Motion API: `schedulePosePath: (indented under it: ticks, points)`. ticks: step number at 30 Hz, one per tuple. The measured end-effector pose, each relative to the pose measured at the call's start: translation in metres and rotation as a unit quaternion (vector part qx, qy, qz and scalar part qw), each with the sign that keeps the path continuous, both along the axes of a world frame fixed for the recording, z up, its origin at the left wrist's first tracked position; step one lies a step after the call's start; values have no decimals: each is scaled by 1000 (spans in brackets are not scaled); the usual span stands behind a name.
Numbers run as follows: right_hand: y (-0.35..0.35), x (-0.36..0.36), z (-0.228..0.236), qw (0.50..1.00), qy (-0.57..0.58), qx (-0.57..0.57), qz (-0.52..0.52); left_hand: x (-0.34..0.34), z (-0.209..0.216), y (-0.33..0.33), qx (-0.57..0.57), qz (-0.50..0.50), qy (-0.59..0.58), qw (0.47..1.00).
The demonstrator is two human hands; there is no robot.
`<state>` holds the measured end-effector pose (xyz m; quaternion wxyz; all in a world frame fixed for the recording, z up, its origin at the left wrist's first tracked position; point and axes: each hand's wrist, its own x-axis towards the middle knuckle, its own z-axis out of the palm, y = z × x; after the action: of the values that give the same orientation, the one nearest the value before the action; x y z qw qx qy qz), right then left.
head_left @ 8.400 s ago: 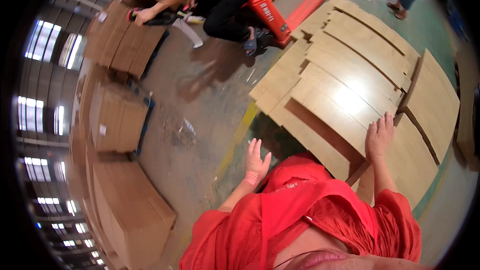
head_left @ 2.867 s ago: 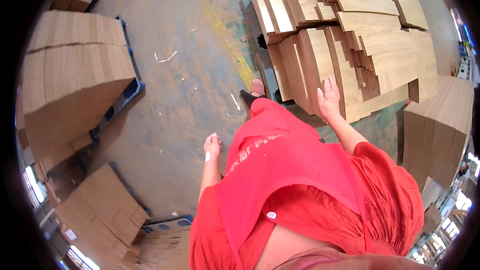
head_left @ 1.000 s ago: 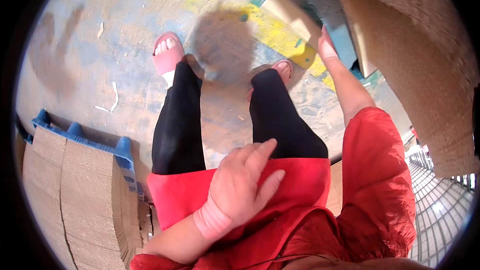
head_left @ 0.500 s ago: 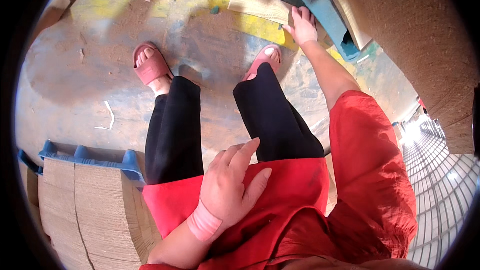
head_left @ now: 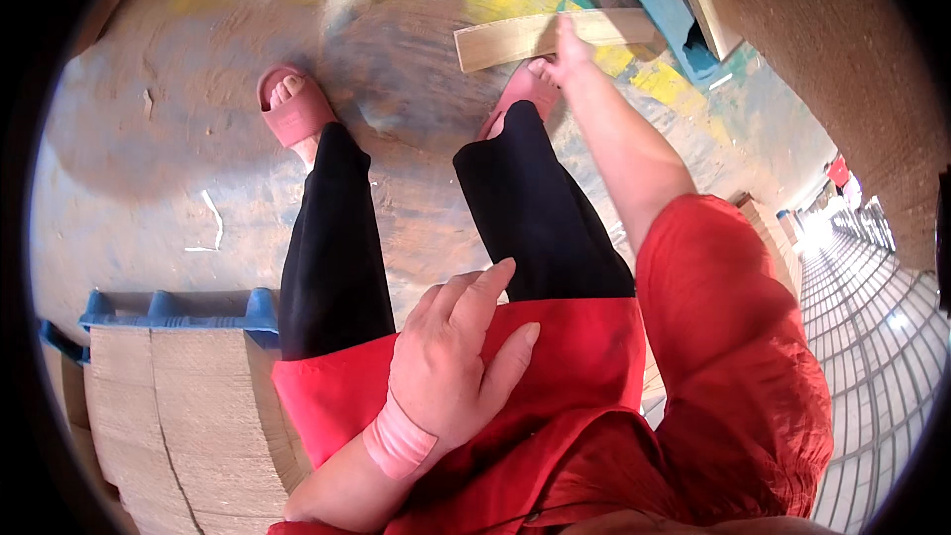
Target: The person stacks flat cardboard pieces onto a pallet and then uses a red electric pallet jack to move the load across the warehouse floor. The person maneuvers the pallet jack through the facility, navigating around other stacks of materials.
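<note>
Head view: scuffed floor (head_left: 129, 159) with yellow and green paint patches is filling the upper and middle frame. Big brown stack (head_left: 822, 59) is taking up the upper right. Layered brown boards (head_left: 213, 416) are sitting at lower left, beside a blue pallet (head_left: 183, 312). You're wearing a red apron (head_left: 575, 347) at bottom centre and black trousers (head_left: 337, 258), legs spreading apart mid-frame. Pale wooden strip (head_left: 505, 43) is lying near upper centre, slanting slightly, just above your toes on that side. Pink sandals (head_left: 302, 117) are showing on both feet. Your hands are staying well apart: left hand (head_left: 451, 362) is hovering empty before the apron, thumb spread; right hand (head_left: 570, 52) is reaching across the strip, can't tell if it's gripping. Pink wristband (head_left: 398, 441) is circling your left wrist. Thin white scrap (head_left: 215, 223) is lying left of centre.
</note>
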<state>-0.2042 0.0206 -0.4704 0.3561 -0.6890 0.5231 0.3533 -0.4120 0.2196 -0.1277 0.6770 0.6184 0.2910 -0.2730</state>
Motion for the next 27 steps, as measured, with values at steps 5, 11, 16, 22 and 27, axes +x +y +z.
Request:
schedulePosePath:
  ticks: [5, 11, 16, 22, 27]
  points:
    - [44, -34, -37, 966, -10, -221, 136, -11, -3, 2, -47, 1, -6, 999]
    - [61, -66, -16, 947, -29, -285, 145, -30, -5, -4, -29, -46, 15, 998]
    - [-18, -90, -10, 939, -66, -235, 242, -32, -6, -21, -19, -43, 18, 999]
    - [-216, -100, -12, 809, -149, -267, 502, -34, -6, -52, 25, -136, 11, 990]
    - [-303, -58, 6, 743, -238, -230, 582, -33, -12, -77, 69, -228, 45, 970]
